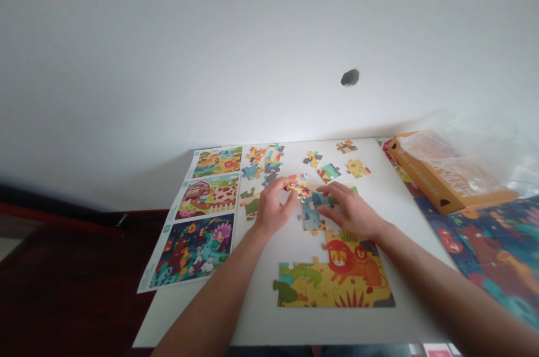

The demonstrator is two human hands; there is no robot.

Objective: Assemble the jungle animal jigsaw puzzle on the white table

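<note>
On a white table (269,323) lies a partly joined jigsaw with a lion and a crocodile (337,281). My left hand (273,208) pinches a yellow and red puzzle piece (300,184) at its fingertips. My right hand (351,210) lies flat with fingers stretched out, pressing on a small cluster of joined blue pieces (312,215) just above the lion section. Both hands meet near the table's middle.
Several loose pieces (328,172) are scattered toward the far edge. A guide sheet with three pictures (197,216) hangs over the left edge. An orange box (446,174) under clear plastic and a finished dark puzzle (497,245) sit at the right.
</note>
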